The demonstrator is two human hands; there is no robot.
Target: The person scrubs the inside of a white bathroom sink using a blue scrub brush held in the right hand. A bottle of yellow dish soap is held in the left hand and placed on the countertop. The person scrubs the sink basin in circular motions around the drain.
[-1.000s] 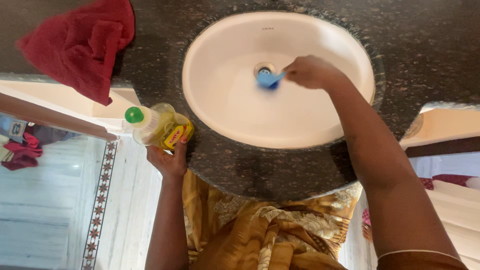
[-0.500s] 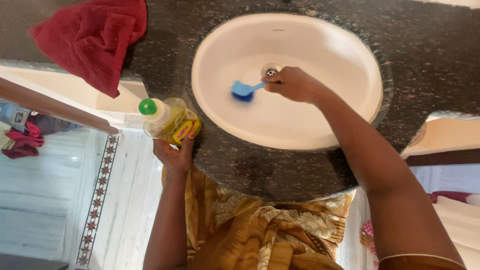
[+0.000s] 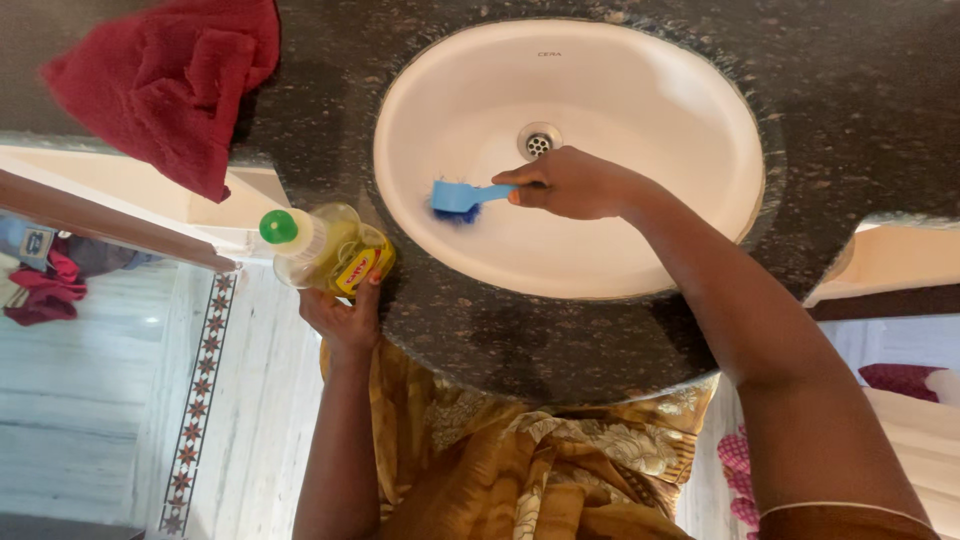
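The right hand (image 3: 570, 183) has its grip closed on the handle of a blue brush (image 3: 458, 198), whose head presses on the left inner wall of the white basin (image 3: 640, 90), near the drain (image 3: 539, 143). The left hand (image 3: 342, 315) grips a yellow bottle (image 3: 325, 250) with a green cap, just left of the basin at the dark bench (image 3: 850, 90) edge. A red cloth (image 3: 170, 80) lies on the bench, well left of the basin.

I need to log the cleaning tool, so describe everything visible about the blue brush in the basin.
The blue brush is a small scrubbing brush that looks like plastic, with a flat rectangular head and a short straight handle. Darker blue bristles show under the head, pressed against the left inner wall of the white sink. It lies roughly level, head pointing left. The right hand grips the handle end.
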